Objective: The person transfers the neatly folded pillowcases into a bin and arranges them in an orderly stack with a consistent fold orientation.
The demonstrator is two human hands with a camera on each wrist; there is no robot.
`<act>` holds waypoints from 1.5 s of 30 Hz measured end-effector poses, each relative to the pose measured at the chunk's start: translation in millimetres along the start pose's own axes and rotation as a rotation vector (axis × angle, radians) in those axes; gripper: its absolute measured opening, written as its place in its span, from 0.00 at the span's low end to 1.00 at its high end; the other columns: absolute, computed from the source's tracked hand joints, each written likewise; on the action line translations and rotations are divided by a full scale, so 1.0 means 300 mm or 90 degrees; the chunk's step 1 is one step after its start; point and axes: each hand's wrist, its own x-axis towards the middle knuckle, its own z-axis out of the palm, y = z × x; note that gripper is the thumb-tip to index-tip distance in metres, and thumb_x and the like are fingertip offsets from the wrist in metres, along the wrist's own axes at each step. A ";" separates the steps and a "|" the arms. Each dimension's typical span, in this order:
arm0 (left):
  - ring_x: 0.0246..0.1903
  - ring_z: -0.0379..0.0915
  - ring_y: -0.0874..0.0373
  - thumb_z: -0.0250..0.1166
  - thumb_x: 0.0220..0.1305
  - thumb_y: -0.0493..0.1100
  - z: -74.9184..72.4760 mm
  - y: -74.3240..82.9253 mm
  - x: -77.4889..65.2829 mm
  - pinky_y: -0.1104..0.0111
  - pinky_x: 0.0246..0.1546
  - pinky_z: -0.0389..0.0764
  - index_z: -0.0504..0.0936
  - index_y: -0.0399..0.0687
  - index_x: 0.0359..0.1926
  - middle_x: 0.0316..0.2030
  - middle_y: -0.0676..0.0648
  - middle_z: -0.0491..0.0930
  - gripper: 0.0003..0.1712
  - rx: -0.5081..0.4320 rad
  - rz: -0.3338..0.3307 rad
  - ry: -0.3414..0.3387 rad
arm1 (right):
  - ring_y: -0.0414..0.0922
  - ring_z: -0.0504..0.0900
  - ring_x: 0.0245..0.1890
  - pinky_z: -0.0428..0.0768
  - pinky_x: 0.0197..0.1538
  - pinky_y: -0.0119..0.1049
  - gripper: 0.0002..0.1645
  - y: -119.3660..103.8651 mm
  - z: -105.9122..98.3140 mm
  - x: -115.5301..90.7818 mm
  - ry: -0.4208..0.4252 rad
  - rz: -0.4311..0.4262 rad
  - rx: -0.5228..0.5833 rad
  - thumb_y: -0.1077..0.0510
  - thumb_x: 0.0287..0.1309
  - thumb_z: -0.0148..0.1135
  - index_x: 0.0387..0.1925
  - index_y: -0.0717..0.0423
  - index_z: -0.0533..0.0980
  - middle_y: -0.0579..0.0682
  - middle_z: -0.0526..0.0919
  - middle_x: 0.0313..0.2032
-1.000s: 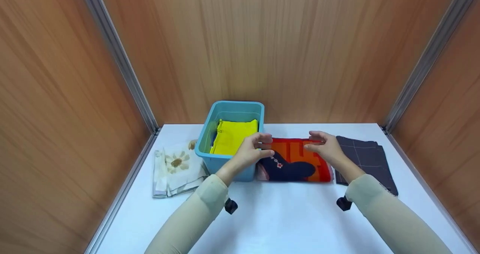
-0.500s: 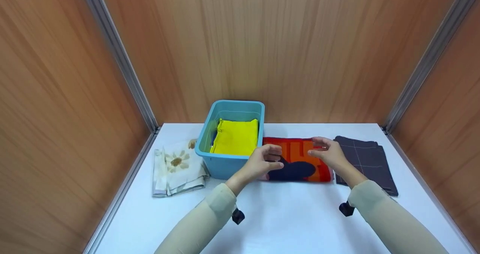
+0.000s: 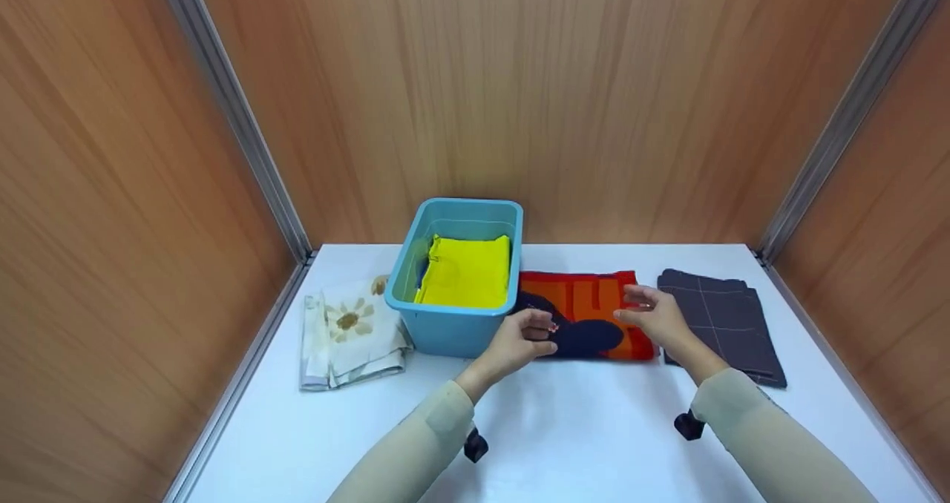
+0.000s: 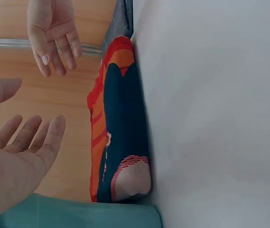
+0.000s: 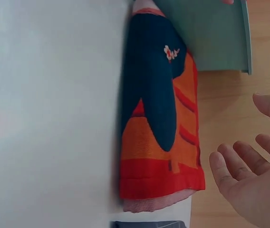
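My left hand [image 3: 513, 342] hovers near the front left of a folded red, orange and navy towel [image 3: 590, 336], beside the blue bin's front corner. Its fingers are loosely bent, and nothing is in it. My right hand [image 3: 660, 319] is above the towel's right end, also holding nothing. In the left wrist view the towel [image 4: 125, 109] lies flat, apart from both hands, its pale underside showing at one end. The right wrist view shows the towel [image 5: 149, 95] against the bin wall, with my right hand [image 5: 251, 178] away from it, fingers relaxed.
The blue bin [image 3: 445, 332] holds a folded yellow cloth [image 3: 467, 273], with something dark blue partly hidden under it. A white floral cloth [image 3: 356, 343] lies left of the bin. A dark grey checked cloth [image 3: 724, 325] lies right of the towel. Wooden panels [image 3: 549, 102] enclose the table.
Both hands have drawn back toward the person, the left one farther, from beside the bin's right side to its front corner. The towel and the other cloths stay essentially where they were.
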 end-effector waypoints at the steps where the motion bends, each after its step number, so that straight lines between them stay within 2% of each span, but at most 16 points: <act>1: 0.65 0.78 0.36 0.74 0.70 0.35 0.002 -0.013 0.000 0.53 0.69 0.83 0.80 0.43 0.67 0.63 0.40 0.83 0.26 0.002 -0.001 0.005 | 0.64 0.73 0.75 0.78 0.74 0.54 0.41 0.006 0.002 -0.001 0.001 0.002 0.001 0.57 0.74 0.69 0.81 0.61 0.65 0.68 0.72 0.76; 4: 0.66 0.78 0.37 0.74 0.69 0.35 0.008 -0.049 -0.001 0.51 0.71 0.81 0.78 0.40 0.69 0.66 0.36 0.81 0.29 0.017 -0.006 0.020 | 0.64 0.73 0.75 0.77 0.75 0.54 0.41 0.025 0.007 -0.002 0.000 0.010 0.002 0.57 0.74 0.69 0.81 0.61 0.65 0.68 0.71 0.76; 8: 0.65 0.79 0.41 0.74 0.69 0.34 0.018 -0.092 -0.005 0.50 0.71 0.80 0.76 0.36 0.71 0.67 0.35 0.79 0.32 0.047 -0.021 0.043 | 0.64 0.72 0.75 0.76 0.76 0.54 0.41 0.052 0.017 -0.007 -0.008 0.017 0.000 0.57 0.74 0.69 0.81 0.61 0.65 0.68 0.71 0.76; 15: 0.68 0.76 0.38 0.73 0.69 0.33 0.038 -0.151 -0.007 0.47 0.73 0.78 0.74 0.35 0.72 0.71 0.33 0.76 0.33 0.067 -0.038 0.075 | 0.66 0.71 0.75 0.80 0.74 0.46 0.42 0.095 0.032 -0.023 -0.013 0.010 0.003 0.57 0.73 0.71 0.80 0.65 0.64 0.70 0.70 0.76; 22: 0.64 0.78 0.39 0.74 0.65 0.31 0.047 -0.181 -0.012 0.49 0.70 0.80 0.71 0.30 0.74 0.66 0.31 0.77 0.38 0.086 -0.026 0.118 | 0.67 0.66 0.78 0.71 0.79 0.56 0.43 0.133 0.032 -0.026 -0.003 0.024 -0.005 0.57 0.73 0.70 0.81 0.65 0.63 0.70 0.65 0.79; 26: 0.63 0.78 0.42 0.74 0.65 0.32 0.049 -0.188 -0.018 0.50 0.71 0.80 0.71 0.32 0.75 0.63 0.33 0.80 0.39 0.107 -0.036 0.137 | 0.67 0.64 0.79 0.69 0.80 0.58 0.44 0.157 0.023 -0.023 0.019 0.049 0.000 0.58 0.73 0.69 0.82 0.65 0.61 0.70 0.62 0.80; 33: 0.70 0.74 0.39 0.75 0.64 0.33 0.054 -0.211 -0.035 0.46 0.76 0.74 0.72 0.31 0.73 0.67 0.33 0.79 0.38 0.172 -0.030 0.163 | 0.69 0.59 0.80 0.65 0.81 0.61 0.48 0.187 0.008 -0.012 0.046 0.065 -0.022 0.57 0.72 0.71 0.83 0.64 0.59 0.72 0.55 0.83; 39: 0.76 0.67 0.34 0.74 0.65 0.33 0.058 -0.229 -0.050 0.44 0.80 0.67 0.69 0.28 0.75 0.74 0.28 0.72 0.40 0.194 -0.027 0.172 | 0.70 0.60 0.79 0.63 0.82 0.62 0.52 0.215 0.004 0.003 0.042 0.077 -0.020 0.57 0.72 0.70 0.84 0.66 0.52 0.74 0.54 0.82; 45: 0.79 0.62 0.33 0.72 0.68 0.36 0.058 -0.238 -0.057 0.42 0.81 0.63 0.65 0.26 0.78 0.78 0.26 0.66 0.42 0.204 -0.057 0.134 | 0.69 0.64 0.75 0.64 0.82 0.63 0.52 0.248 0.015 -0.006 0.036 0.097 -0.029 0.56 0.73 0.69 0.84 0.70 0.50 0.75 0.60 0.79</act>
